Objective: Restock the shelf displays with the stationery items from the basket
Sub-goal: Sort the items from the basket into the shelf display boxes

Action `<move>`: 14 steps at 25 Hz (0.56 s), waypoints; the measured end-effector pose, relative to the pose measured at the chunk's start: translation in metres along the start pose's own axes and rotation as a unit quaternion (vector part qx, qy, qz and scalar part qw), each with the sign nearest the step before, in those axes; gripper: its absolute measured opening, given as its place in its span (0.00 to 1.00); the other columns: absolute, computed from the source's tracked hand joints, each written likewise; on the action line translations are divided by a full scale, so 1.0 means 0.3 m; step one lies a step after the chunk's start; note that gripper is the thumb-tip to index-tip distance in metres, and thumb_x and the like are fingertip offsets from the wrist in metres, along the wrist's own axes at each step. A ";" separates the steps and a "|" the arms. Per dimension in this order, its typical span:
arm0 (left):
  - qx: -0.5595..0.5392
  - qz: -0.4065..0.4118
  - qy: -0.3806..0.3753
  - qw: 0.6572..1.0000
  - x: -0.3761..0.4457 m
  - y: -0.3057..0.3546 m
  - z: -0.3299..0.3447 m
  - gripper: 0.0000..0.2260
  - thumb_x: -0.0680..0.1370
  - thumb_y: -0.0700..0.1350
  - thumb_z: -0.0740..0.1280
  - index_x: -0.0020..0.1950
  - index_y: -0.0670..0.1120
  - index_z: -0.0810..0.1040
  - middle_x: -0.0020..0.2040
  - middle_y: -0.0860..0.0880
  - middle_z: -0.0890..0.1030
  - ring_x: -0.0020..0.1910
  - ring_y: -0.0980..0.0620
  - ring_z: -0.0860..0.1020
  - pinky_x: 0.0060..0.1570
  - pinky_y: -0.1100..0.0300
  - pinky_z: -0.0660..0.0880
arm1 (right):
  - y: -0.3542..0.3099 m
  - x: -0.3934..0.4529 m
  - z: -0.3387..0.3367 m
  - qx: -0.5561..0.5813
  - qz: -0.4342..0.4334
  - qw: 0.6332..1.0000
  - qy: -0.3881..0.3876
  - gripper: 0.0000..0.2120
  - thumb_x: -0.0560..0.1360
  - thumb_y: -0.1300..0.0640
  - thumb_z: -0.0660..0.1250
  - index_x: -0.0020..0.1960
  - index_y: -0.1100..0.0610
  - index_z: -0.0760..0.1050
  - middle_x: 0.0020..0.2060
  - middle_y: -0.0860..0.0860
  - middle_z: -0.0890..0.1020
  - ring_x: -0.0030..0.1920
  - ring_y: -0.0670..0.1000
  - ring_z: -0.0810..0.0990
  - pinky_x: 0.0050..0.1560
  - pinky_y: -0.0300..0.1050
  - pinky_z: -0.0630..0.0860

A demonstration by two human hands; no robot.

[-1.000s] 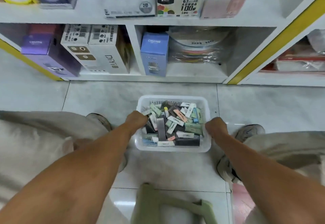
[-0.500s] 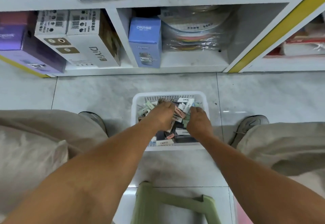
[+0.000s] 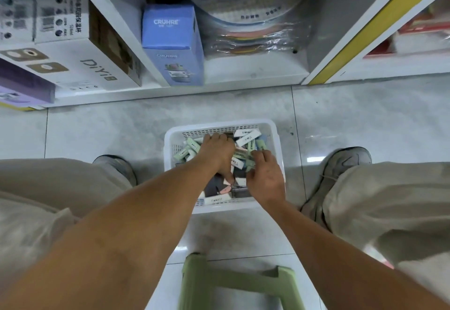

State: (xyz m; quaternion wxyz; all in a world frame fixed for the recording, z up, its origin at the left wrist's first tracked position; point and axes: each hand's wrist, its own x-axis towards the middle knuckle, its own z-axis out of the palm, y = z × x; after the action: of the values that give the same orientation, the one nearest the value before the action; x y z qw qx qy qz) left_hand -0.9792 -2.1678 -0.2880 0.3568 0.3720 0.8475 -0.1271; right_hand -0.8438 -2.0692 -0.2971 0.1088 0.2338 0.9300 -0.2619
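Observation:
A white plastic basket (image 3: 214, 124) stands on the tiled floor between my feet, filled with small sleeved erasers (image 3: 247, 137) in white, green, pink and dark colours. Both my hands are inside it. My left hand (image 3: 218, 154) lies palm-down over the middle of the pile, its fingers curled into the erasers and its thumb pointing back toward me. To its right, my right hand (image 3: 265, 176) pinches a few green erasers (image 3: 250, 161) in its curled fingers. The low white shelf (image 3: 243, 71) is straight ahead of the basket.
On the shelf stand a blue CRUHRE box (image 3: 173, 42), a white DiYi box (image 3: 80, 49), a purple box (image 3: 22, 83) and wrapped coloured sheets (image 3: 253, 34). A green stool (image 3: 233, 283) is close below me. My shoes (image 3: 117, 166) flank the basket.
Both hands left the basket's sides and went into the pile. My view tilted down and closer. The right hand now has green erasers in its fingers.

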 end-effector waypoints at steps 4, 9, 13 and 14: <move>-0.057 -0.002 -0.035 0.998 0.036 -0.016 -0.046 0.36 0.55 0.67 0.79 0.54 0.49 0.75 0.50 0.51 0.80 0.50 0.48 0.77 0.56 0.49 0.67 | -0.007 0.016 -0.010 0.067 0.020 0.997 0.021 0.21 0.72 0.66 0.66 0.65 0.61 0.72 0.58 0.58 0.77 0.55 0.60 0.76 0.50 0.55 0.78; -0.070 0.025 -0.067 0.995 0.042 -0.004 -0.057 0.29 0.59 0.61 0.80 0.51 0.49 0.73 0.42 0.53 0.77 0.44 0.49 0.77 0.43 0.54 0.69 | 0.002 0.006 -0.025 0.067 0.019 0.998 0.010 0.21 0.73 0.67 0.64 0.66 0.60 0.70 0.58 0.57 0.77 0.56 0.58 0.77 0.51 0.54 0.78; -0.110 0.028 -0.070 0.991 0.047 -0.004 -0.069 0.24 0.61 0.52 0.80 0.50 0.45 0.76 0.37 0.52 0.75 0.37 0.51 0.76 0.33 0.59 0.70 | 0.002 0.012 -0.029 0.080 0.023 0.996 -0.018 0.24 0.73 0.68 0.63 0.68 0.61 0.68 0.59 0.57 0.76 0.57 0.59 0.76 0.53 0.54 0.77; -0.110 0.031 -0.060 0.992 0.046 0.001 -0.060 0.22 0.62 0.50 0.79 0.50 0.44 0.76 0.36 0.52 0.74 0.34 0.52 0.74 0.31 0.59 0.68 | 0.001 0.010 -0.029 0.084 0.027 0.996 -0.020 0.24 0.72 0.68 0.63 0.68 0.61 0.67 0.59 0.57 0.76 0.57 0.59 0.76 0.52 0.55 0.77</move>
State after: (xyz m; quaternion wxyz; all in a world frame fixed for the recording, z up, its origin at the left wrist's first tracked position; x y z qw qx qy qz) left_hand -0.9947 -2.1515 -0.2847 0.4491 0.3485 0.8215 -0.0443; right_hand -0.8470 -2.0633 -0.2907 0.1142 0.2624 0.8955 -0.3409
